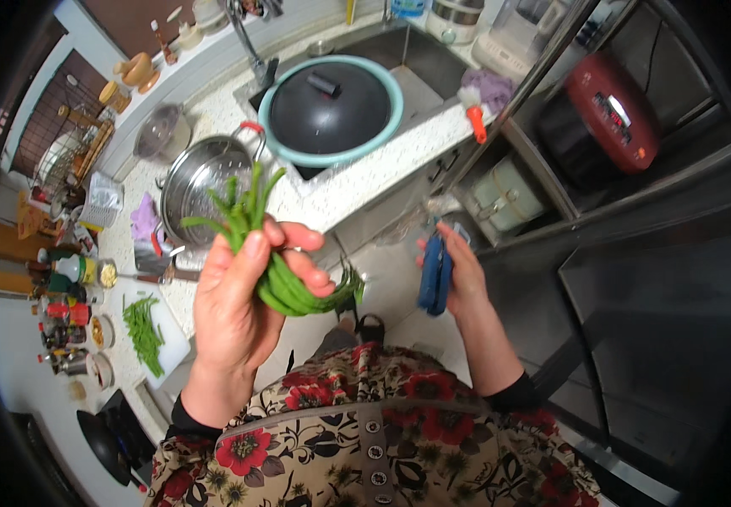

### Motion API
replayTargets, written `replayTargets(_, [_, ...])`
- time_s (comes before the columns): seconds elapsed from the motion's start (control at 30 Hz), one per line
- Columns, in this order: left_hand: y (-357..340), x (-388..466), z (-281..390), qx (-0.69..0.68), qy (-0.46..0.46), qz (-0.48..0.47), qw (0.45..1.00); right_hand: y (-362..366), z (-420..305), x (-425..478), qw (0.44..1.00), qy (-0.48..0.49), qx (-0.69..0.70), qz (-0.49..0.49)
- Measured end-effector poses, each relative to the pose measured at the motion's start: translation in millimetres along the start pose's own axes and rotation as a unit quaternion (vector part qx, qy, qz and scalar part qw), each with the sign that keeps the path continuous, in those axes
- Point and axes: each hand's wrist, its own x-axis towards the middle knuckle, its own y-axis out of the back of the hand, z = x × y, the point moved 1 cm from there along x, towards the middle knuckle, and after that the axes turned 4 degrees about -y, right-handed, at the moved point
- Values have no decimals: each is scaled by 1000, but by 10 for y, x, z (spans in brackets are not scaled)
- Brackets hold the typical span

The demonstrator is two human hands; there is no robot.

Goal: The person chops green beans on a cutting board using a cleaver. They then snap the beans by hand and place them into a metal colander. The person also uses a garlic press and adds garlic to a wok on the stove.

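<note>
Raised in front of my chest, my left hand grips a bundle of long green beans. The stem ends stick up above the thumb, and the thin tails droop to the right below the fingers. My right hand holds a dark blue object with two long halves side by side, over the floor; what it is I cannot tell. Cut green bean pieces lie on a white cutting board to the left. Behind my left hand stands a steel steamer pot with a perforated insert.
A pale blue basin under a black domed lid sits over the sink. An orange-handled brush rests at the counter edge. Sauce bottles and a wok are at left; a red-topped cooker is on the right shelf.
</note>
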Motion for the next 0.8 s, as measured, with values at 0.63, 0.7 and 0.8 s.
replayTargets(0.63, [-7,1377,1536,-168,-203,-169,950,-37,302,160,927,-173,-159,-293])
replayTargets(0.7, [11,1416,1596,-182,-200,-179,946,37,281,293,904,-130,-278,-298])
replayTargets(0.8, [104,1462,1726,-196,-209,-217,933,-30,116,457,861,-86,-419,-274])
